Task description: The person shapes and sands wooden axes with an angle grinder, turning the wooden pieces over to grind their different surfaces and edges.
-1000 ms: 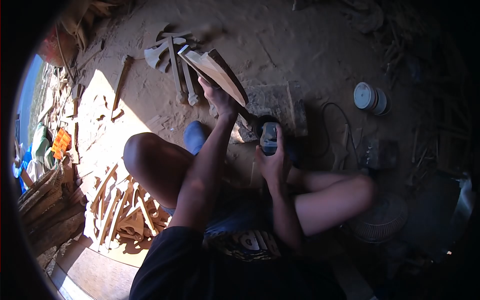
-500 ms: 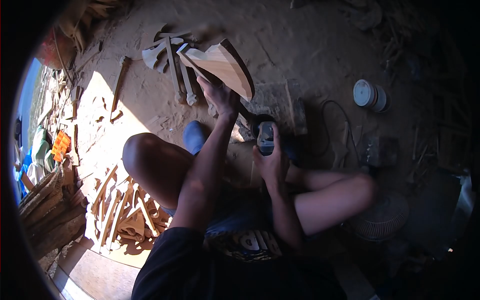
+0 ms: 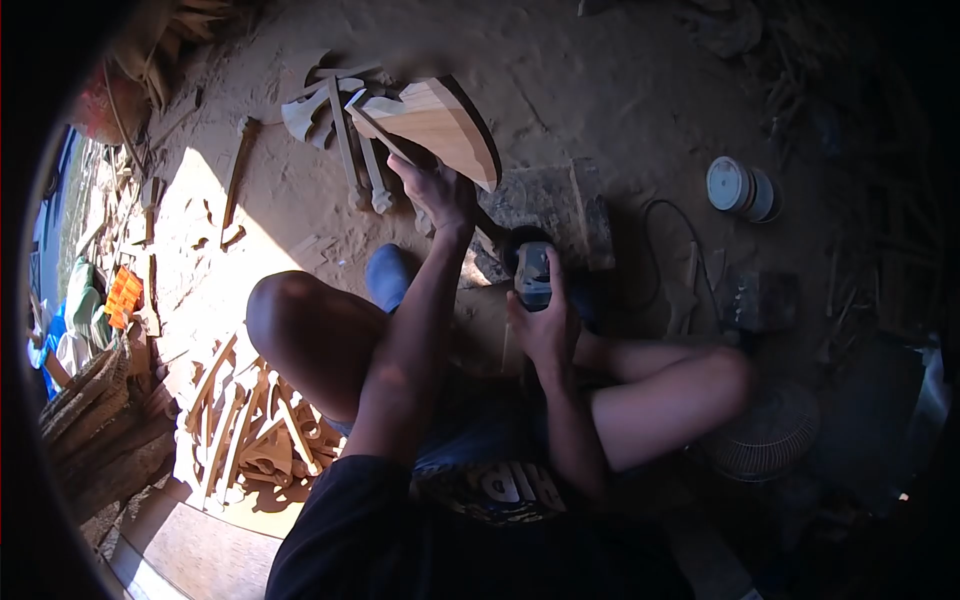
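L hand [image 3: 446, 197] has its grip clamped on a pale axe-shaped wooden piece [image 3: 432, 122], held up off the floor [image 3: 640, 110], broad curved end up & to the right, dark edge outward. R hand [image 3: 546, 318] has its grip closed round a power tool [image 3: 534, 282], thumb & fingers on opp. sides of the body; its dark round head points away from the person, nr the wood block [image 3: 550, 212]. Can't tell if the head touches the wooden piece. Block lies on the floor just beyond the tool. More cut wooden parts [image 3: 345, 130] lie on the floor behind/left of the held piece; big wood pile [image 3: 255, 435] in sun by the person's L knee. White tub [image 3: 735, 188] sits well off to the R, cable [image 3: 688, 232] btwn it & the block, fan [image 3: 765, 435] nr the R knee, in shade.
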`<move>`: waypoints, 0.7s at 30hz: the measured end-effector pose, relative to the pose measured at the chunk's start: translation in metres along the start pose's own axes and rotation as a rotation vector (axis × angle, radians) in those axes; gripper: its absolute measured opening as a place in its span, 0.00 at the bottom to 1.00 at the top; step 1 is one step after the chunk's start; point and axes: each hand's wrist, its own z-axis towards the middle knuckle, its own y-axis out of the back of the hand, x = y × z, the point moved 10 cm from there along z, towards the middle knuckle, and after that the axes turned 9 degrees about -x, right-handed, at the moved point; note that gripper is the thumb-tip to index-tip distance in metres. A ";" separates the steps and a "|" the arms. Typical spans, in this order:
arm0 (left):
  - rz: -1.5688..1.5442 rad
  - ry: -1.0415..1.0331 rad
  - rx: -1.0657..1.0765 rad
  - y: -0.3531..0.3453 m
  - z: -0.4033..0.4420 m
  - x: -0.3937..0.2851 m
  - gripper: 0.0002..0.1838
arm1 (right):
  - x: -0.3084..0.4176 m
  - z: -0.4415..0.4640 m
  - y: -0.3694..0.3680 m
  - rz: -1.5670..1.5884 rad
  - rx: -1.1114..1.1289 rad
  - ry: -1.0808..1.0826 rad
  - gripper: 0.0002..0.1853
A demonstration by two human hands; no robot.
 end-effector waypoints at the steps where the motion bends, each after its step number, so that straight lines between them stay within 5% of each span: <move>1: 0.009 -0.015 -0.020 0.001 -0.002 -0.006 0.22 | 0.000 0.000 -0.001 0.001 0.006 0.014 0.47; 8: 0.276 -0.072 -0.043 -0.008 -0.006 -0.063 0.21 | -0.005 0.000 -0.002 -0.095 -0.006 -0.025 0.47; 18: 0.650 -0.018 -0.259 0.036 0.020 -0.024 0.21 | -0.008 0.007 0.009 0.140 -0.012 -0.126 0.45; 21: 0.685 0.094 -0.294 0.042 0.022 -0.014 0.21 | -0.006 0.011 0.008 0.147 -0.082 -0.008 0.46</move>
